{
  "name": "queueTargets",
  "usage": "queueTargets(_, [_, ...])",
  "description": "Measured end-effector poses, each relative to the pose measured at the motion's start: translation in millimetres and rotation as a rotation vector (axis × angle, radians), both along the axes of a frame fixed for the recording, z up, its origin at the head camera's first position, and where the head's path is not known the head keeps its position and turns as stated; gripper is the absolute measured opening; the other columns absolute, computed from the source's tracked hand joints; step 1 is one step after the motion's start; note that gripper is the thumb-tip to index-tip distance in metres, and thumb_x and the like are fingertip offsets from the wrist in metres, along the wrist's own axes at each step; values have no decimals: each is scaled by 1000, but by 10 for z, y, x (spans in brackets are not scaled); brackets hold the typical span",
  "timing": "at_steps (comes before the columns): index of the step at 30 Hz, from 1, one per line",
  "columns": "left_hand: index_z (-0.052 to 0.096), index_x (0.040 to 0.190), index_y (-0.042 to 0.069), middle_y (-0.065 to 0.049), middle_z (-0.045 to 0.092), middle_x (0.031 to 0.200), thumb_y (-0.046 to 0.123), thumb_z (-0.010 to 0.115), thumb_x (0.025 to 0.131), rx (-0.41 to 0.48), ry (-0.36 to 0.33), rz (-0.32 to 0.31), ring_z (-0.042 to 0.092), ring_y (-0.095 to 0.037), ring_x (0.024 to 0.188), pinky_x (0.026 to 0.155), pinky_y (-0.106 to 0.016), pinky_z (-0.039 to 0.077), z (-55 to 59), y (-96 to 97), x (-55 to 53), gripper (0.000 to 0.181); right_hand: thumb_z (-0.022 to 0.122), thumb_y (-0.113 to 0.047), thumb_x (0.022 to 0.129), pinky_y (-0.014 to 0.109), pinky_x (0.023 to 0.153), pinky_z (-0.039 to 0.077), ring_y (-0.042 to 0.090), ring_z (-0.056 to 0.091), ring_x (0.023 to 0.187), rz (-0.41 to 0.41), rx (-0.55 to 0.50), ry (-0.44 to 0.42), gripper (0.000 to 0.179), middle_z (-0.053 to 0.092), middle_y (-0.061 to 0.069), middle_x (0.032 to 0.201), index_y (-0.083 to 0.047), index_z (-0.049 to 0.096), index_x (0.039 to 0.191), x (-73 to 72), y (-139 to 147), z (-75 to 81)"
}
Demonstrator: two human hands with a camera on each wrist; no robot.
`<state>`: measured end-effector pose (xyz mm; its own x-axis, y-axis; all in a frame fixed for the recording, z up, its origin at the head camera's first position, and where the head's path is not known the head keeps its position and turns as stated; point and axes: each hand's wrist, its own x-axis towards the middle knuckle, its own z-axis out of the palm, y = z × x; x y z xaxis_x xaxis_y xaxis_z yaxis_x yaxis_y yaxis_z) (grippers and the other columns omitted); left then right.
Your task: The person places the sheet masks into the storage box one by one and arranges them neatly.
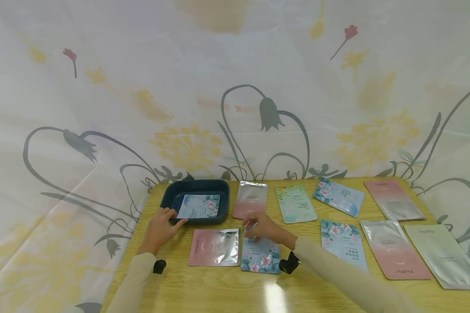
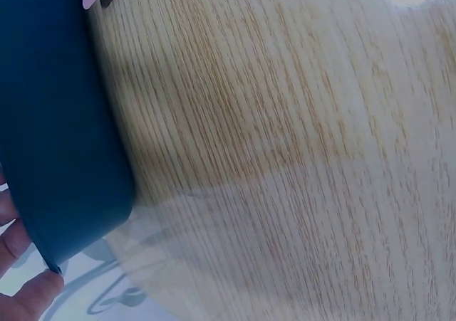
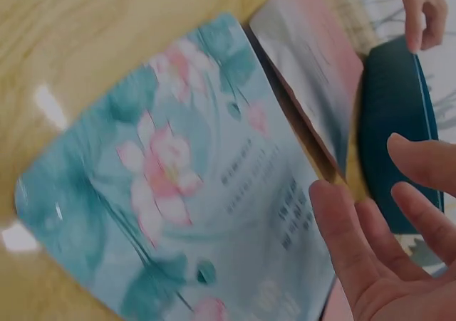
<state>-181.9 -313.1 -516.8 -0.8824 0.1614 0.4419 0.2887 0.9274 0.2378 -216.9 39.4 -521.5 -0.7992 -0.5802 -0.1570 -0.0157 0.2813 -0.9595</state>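
Observation:
My left hand (image 1: 159, 231) holds the front left corner of a dark blue plastic bin (image 1: 225, 203), thumb and fingers pinching its rim in the left wrist view. Inside the bin lies a light blue floral face mask packet (image 1: 199, 206). My right hand (image 1: 264, 228) hovers over the upper end of another blue floral face mask packet (image 1: 260, 257). Its fingers are spread and loosely bent, with nothing between them, as the right wrist view shows. This packet, printed with pink lotus flowers (image 3: 164, 171), lies on the table beside a pink and silver packet (image 1: 214, 248).
Behind the right hand lies a pink and silver packet (image 1: 250, 199), then a green one (image 1: 296, 204). Blue packets (image 1: 338, 196), pink packets (image 1: 393, 200) and a pale green-silver packet (image 1: 446, 256) spread rightward over the wooden table (image 1: 203, 289). A flower-patterned sheet (image 1: 180, 87) hangs behind.

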Motion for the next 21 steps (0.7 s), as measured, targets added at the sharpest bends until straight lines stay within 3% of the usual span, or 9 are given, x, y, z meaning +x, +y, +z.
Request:
queueTargets(5, [60,77,5,-6,53,74,34,81,74,2,-16,11,40,-19,67,59,-37,42,19,0,3,35,71,3,79,41,54,54,26,63,68,-56,-53,-62,27,60,18,86,9,61,102,96,-94,-136])
queueTargets(13, [61,76,4,-8,54,73,33,81,74,5,-7,1,41,-19,67,59,-37,42,29,3,8,35,73,4,75,37,48,52,25,64,53,-133,-86,-65,25,65,15,67,11,59,95,233,-260,-226])
queueTargets(16, [61,76,4,-8,54,74,33,81,74,9,2,-8,41,-19,67,60,-38,43,29,7,7,35,75,7,71,34,44,51,19,61,46,-197,-25,-22,25,62,10,59,9,59,90,258,-341,-264])
queueTargets(21, [61,75,4,-8,55,73,32,82,72,13,15,-13,42,-20,66,60,-39,43,10,16,1,35,78,10,62,29,39,47,15,55,38,-263,106,141,29,55,3,52,4,57,82,290,-452,-284])
